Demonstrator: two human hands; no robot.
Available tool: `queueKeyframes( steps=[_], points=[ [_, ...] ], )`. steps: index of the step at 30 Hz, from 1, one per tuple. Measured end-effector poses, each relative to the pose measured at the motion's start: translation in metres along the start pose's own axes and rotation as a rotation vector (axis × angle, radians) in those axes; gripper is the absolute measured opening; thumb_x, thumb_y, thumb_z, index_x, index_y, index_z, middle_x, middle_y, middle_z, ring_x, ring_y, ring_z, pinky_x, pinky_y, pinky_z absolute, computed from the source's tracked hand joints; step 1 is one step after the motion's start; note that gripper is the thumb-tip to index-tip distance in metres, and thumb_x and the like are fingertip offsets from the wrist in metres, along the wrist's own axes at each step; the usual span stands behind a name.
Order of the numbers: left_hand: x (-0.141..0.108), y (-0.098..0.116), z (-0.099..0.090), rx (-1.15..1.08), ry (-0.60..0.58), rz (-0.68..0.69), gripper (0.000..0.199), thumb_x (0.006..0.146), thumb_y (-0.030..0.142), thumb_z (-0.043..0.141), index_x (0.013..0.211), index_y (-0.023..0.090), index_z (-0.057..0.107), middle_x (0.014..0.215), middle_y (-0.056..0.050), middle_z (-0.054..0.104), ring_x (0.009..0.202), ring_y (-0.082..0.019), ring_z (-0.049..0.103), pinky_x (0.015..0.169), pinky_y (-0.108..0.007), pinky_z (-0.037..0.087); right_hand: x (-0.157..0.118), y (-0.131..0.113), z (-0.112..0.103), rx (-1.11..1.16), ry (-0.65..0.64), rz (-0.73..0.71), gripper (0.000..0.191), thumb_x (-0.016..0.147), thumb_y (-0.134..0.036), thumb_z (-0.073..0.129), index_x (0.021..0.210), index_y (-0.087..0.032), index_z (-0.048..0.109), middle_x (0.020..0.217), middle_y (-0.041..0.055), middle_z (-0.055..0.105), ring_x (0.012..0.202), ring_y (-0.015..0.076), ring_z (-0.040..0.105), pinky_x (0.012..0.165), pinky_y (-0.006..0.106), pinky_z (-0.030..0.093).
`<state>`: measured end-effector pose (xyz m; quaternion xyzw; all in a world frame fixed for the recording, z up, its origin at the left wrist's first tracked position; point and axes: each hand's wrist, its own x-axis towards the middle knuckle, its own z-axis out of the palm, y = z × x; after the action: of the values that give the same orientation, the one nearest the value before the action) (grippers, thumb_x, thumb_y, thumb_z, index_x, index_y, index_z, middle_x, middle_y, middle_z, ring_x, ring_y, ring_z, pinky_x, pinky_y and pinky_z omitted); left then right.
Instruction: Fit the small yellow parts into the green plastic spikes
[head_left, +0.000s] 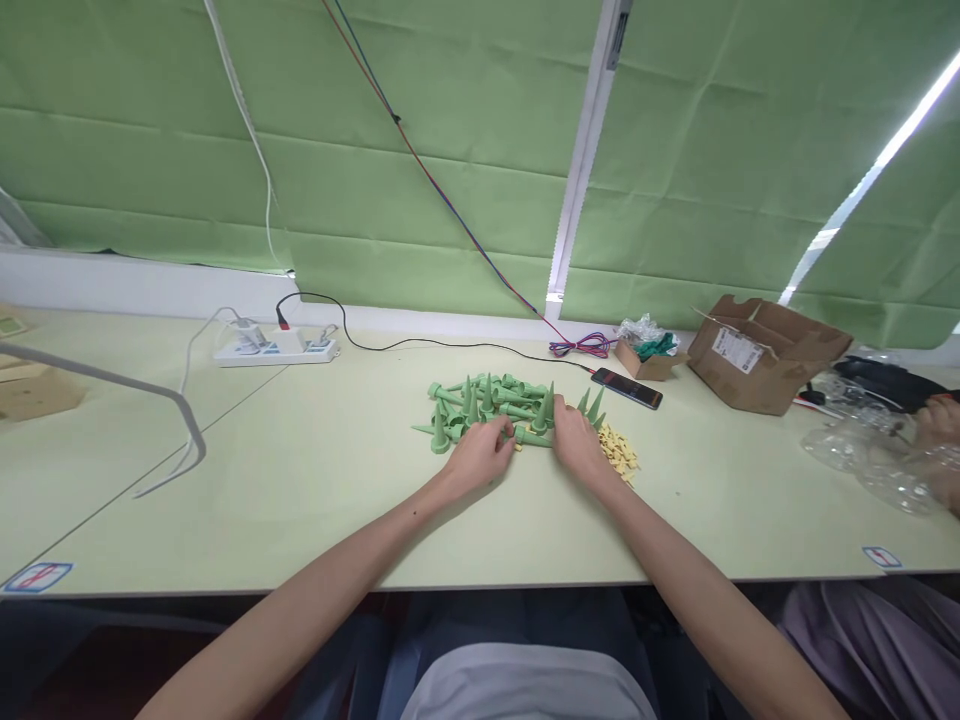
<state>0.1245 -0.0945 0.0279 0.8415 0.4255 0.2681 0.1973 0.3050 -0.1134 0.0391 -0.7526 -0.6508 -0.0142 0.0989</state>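
Heap of green plastic spikes [516, 410] sitting mid-table, right in front of the person, spread wider than it is deep. They're all pretty much the same matte, muted green: a long cone tapering to a sharp point, with a wider round collar at the fat end. Quite a few stand upright on that collar, tips straight up, like the one at the front left corner [440, 432]. Others are just lying on their sides, pointing whichever way and overlapping each other. A couple by the right hand [576, 440] lean a bit instead of standing straight.

Left hand [482, 450] is at the front edge of the heap, fingers bent in; can't tell if it's actually gripping one. Right hand is in at the right end, fingers curled down among the spikes, and again I can't tell if anything's pinched in there. One spike lies flat in the gap between the two hands.

Just beside the right hand there's a loose scatter of small yellow pieces [619, 455], way smaller than the spikes. Phone [627, 388] lies behind those on the pale tabletop [300, 500].
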Motion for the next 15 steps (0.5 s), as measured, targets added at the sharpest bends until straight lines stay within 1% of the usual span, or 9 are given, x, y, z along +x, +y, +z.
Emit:
queueKeyframes(
  steps=[4, 9, 15],
  points=[
    [0.0002, -0.0008, 0.0008, 0.000, -0.006, -0.004, 0.016, 0.089, 0.027, 0.045, 0.092, 0.020, 0.058, 0.058, 0.001, 0.058, 0.056, -0.018, 0.053, 0.056, -0.027, 0.033, 0.0016, -0.0024, 0.0027, -0.060, 0.022, 0.019, 0.037, 0.090, 0.002, 0.033, 0.122, -0.012, 0.044, 0.105, 0.0159, 0.064, 0.096, 0.0238, 0.066, 0.076, 0.029, 0.047],
    [0.0002, -0.0015, 0.0010, -0.005, 0.001, 0.007, 0.013, 0.088, 0.027, 0.045, 0.090, 0.021, 0.057, 0.056, 0.002, 0.056, 0.055, -0.018, 0.052, 0.054, -0.027, 0.031, 0.0002, -0.0054, 0.0042, -0.125, 0.034, 0.041, 0.037, 0.091, 0.002, 0.031, 0.123, -0.010, 0.045, 0.106, 0.0167, 0.064, 0.095, 0.0243, 0.067, 0.075, 0.029, 0.049],
    [-0.0001, -0.0025, 0.0015, -0.016, 0.010, 0.023, 0.012, 0.088, 0.026, 0.045, 0.088, 0.021, 0.055, 0.056, 0.002, 0.056, 0.054, -0.017, 0.051, 0.054, -0.026, 0.029, -0.0026, -0.0044, 0.0065, -0.094, 0.045, 0.047, 0.037, 0.090, 0.003, 0.031, 0.121, -0.010, 0.046, 0.103, 0.0163, 0.065, 0.092, 0.0241, 0.067, 0.072, 0.028, 0.047]
  ],
)
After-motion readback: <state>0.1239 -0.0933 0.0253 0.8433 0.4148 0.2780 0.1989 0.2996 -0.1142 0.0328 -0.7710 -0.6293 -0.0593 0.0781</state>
